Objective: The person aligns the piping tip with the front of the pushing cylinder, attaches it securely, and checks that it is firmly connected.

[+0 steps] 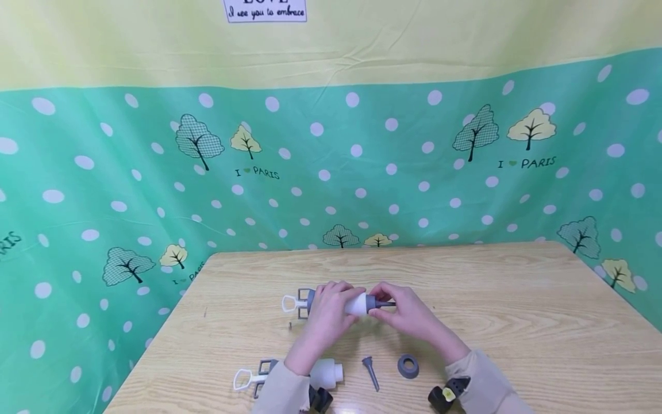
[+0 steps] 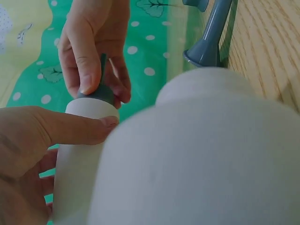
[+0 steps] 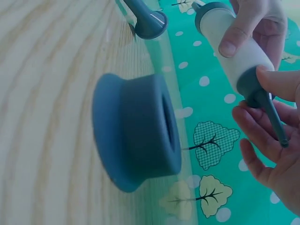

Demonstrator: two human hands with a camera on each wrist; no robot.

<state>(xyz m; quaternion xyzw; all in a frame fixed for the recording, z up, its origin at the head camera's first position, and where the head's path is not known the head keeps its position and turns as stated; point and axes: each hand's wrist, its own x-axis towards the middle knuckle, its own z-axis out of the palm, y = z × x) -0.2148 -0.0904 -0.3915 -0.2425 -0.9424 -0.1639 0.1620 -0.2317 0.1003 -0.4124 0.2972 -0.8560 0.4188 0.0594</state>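
A white cylinder with grey ends (image 1: 355, 305) lies level above the table, a white loop handle (image 1: 289, 303) at its left end. My left hand (image 1: 331, 310) grips its white body, thumb along the near side in the left wrist view. At the other end, my right hand (image 1: 405, 310) pinches the grey collar (image 3: 250, 84) between thumb and fingers. From that collar a thin grey nozzle (image 3: 272, 117) sticks out past the right palm. Below the hands on the table are a loose grey nozzle (image 1: 370, 372) and a grey ring cap (image 1: 408, 366).
A second white cylinder (image 1: 326, 374) with its own loop handle (image 1: 249, 379) lies at the near left, partly behind my left forearm. One tiny grey piece (image 1: 290, 325) sits left of the left hand. A patterned cloth (image 1: 362, 172) hangs behind the wooden table (image 1: 517, 322).
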